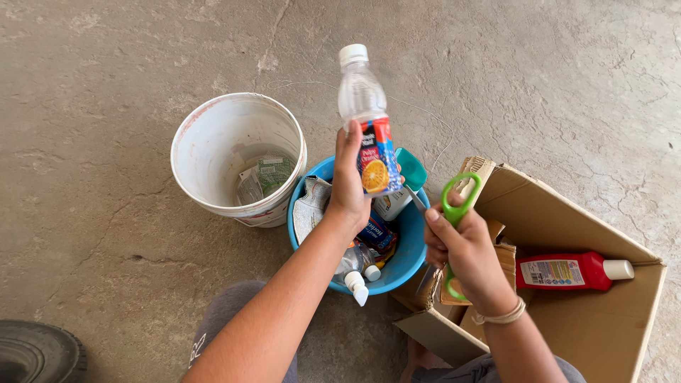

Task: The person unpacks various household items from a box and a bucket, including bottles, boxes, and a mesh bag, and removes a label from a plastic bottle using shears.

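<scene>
Plastic bottle (pixel 365 120) in the left hand's (pixel 349 186) grip, green scissors (pixel 454 213) clasped in the right hand (pixel 464 252), above cracked concrete floor (pixel 106 213).

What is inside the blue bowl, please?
The blue bowl holds crumpled wrappers, a small white container and clear bottles with white caps. The left hand, holding an empty bottle, and its forearm cover the middle, so the rest stays hidden.
</scene>
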